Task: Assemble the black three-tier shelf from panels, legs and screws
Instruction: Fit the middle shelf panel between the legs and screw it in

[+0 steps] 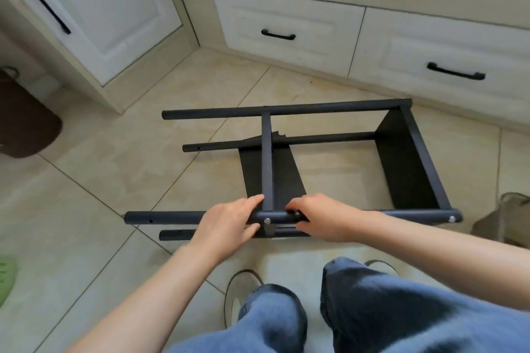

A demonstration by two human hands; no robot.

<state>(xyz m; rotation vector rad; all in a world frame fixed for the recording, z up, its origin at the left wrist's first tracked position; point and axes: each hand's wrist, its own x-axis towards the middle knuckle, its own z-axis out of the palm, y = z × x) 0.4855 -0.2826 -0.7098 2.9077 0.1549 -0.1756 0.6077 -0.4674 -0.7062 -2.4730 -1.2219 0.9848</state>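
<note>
The black shelf frame lies on its side on the tiled floor. Its near top leg (166, 217) runs left to right, with a silver screw head (267, 220) at the middle panel (267, 163) and another screw (452, 219) at the end panel (407, 163) on the right. My left hand (226, 226) grips the near leg just left of the middle screw. My right hand (318, 216) grips the same leg just right of it, its fingers curled over a small dark part. The far leg (275, 110) and two lower legs (324, 139) lie behind and below.
White cabinet drawers with black handles (277, 35) stand behind the frame, a cabinet door (94, 6) at the left. A dark brown mat (25, 123) lies at the left, a green item (5, 275) at the left edge, a slipper (502, 221) at the right. My knees (372, 309) fill the foreground.
</note>
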